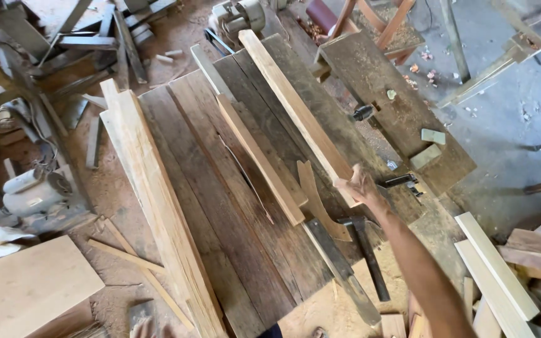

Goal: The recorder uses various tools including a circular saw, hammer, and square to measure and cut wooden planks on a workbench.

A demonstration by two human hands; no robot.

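On the bench (233, 250), right hand (359, 186) has its grip closed around the near end of a long pale wood strip (295, 109), which runs away across the dark planks, far end raised. Left hand not in view. A second strip (259, 159) lies parallel just left; hammer (365, 250) and hand saw (339, 266) lie near the wrist. Judgement: keep the wrist low, steer the strip lengthwise, and clear the neighbouring strip and the tools.
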